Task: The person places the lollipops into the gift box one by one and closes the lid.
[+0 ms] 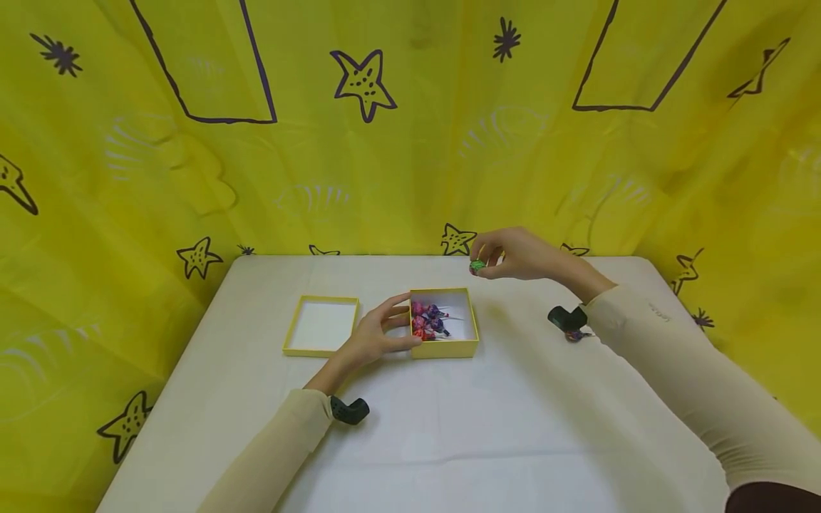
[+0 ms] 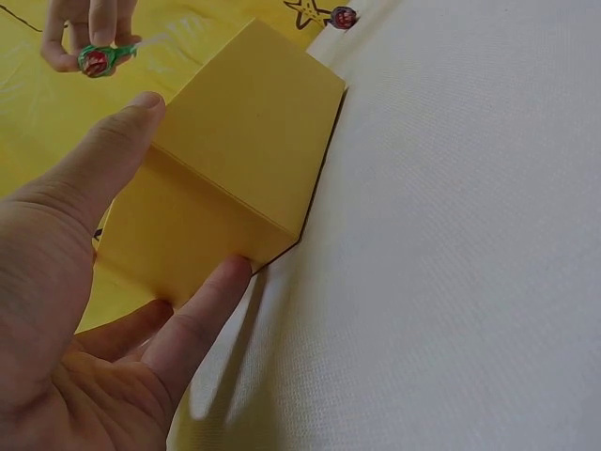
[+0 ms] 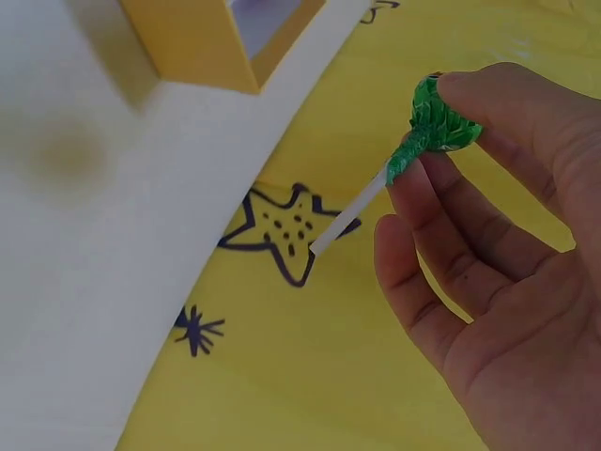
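My right hand (image 1: 516, 254) is raised above the far side of the table, pinching a green-wrapped lollipop (image 3: 441, 122) by its round head. The lollipop's white stick (image 3: 349, 218) points away from the fingers. With thumb and fingers spread about its left side, my left hand (image 1: 375, 335) grips an open yellow box (image 1: 445, 349) on the table. In the left wrist view, the thumb (image 2: 117, 141) lies at the box's edge and fingertips touch its side. Several pink, red and purple lollipops (image 1: 428, 320) lie inside the box, toward its left, sticks pointing right.
Left of the box lies its yellow-rimmed lid (image 1: 321, 353), white inside face up. Another wrapped lollipop (image 1: 574, 335) rests on the white tablecloth (image 1: 449, 420) at the right, below the right wrist. A yellow patterned curtain (image 1: 410, 164) hangs behind the table's far edge.
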Tool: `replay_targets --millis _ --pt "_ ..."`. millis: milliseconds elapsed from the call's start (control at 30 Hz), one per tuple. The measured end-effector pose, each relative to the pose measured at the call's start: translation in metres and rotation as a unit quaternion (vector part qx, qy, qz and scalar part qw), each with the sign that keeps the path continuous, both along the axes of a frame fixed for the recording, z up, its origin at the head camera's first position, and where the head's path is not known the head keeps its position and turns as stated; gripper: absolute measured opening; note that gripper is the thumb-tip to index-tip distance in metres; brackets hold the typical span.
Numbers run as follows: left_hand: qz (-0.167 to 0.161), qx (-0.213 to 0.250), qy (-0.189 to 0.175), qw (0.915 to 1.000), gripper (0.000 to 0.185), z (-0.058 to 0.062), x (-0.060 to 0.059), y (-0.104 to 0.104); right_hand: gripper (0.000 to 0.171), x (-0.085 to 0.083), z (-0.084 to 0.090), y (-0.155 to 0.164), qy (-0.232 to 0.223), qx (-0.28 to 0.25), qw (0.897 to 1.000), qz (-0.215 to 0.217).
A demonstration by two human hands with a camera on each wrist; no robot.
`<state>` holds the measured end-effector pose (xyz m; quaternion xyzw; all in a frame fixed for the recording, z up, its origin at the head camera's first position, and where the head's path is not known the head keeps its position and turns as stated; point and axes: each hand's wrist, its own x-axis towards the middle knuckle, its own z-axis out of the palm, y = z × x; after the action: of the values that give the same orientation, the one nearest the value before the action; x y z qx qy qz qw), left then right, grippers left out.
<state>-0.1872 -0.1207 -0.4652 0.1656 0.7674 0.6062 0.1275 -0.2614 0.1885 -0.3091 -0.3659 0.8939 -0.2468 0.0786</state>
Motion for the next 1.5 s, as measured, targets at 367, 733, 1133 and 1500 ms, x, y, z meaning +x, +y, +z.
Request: replay_targets --millis 367,733,1133,1500 --pt "0.002 -0.003 -0.005 1.0000 0.090 0.000 0.000 0.001 0.016 -0.001 -0.012 -0.028 -0.010 -0.009 1.000 0.024" --pt "0.002 0.007 -0.012 0.9999 0.090 0.002 0.001 0.001 0.014 0.001 -0.034 -0.052 -0.037 -0.042 0.998 0.037" --pt "0.003 0.004 -0.005 1.0000 0.089 0.001 0.001 0.001 0.015 0.005 -0.064 -0.065 -0.073 -0.039 0.997 0.009" --pt "-0.003 0.014 -0.006 0.9999 0.088 0.000 0.000 0.000 0.012 0.009 -0.085 -0.073 -0.062 0.004 0.998 0.014"
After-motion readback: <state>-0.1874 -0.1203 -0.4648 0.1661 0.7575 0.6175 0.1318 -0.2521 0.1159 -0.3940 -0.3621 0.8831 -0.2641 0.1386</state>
